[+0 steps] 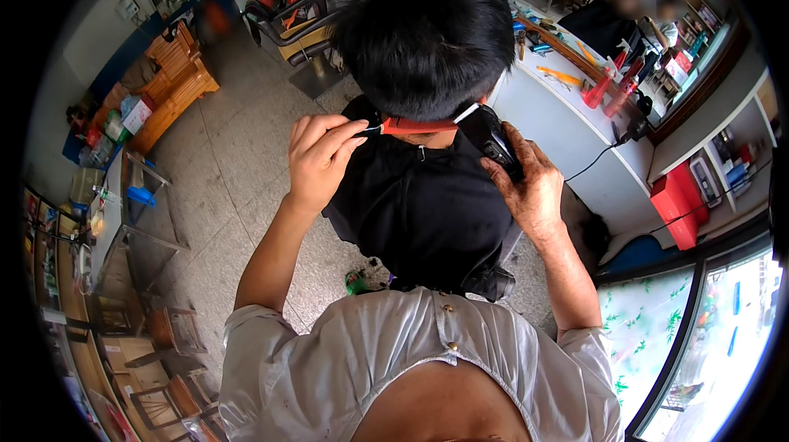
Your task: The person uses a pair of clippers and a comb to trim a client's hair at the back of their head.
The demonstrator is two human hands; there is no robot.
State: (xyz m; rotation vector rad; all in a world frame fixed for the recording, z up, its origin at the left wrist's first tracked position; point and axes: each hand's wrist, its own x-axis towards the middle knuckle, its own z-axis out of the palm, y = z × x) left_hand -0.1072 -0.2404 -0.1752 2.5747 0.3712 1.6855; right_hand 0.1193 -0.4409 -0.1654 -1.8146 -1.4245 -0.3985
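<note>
A seated person with short black hair point(425, 41) has their back to me and wears a black barber's cape point(425, 214), fastened at the nape. My left hand point(323, 155) pinches the dark end of a red comb point(416, 126), whose teeth lie at the lower edge of the hair at the back of the head. In my right hand point(524, 180) is a black electric hair clipper point(491, 137); its pale blade end is at the comb's right end, by the hairline. The fingertips under the clipper are partly hidden.
A white counter point(530, 93) on the right holds red spray bottles point(596, 89), orange combs and tools below a wall mirror point(696, 16). A barber's chair point(302, 35) stands ahead to the left, a wooden bench point(179, 84) farther left. Cut hair and a green object point(355, 281) lie on the floor.
</note>
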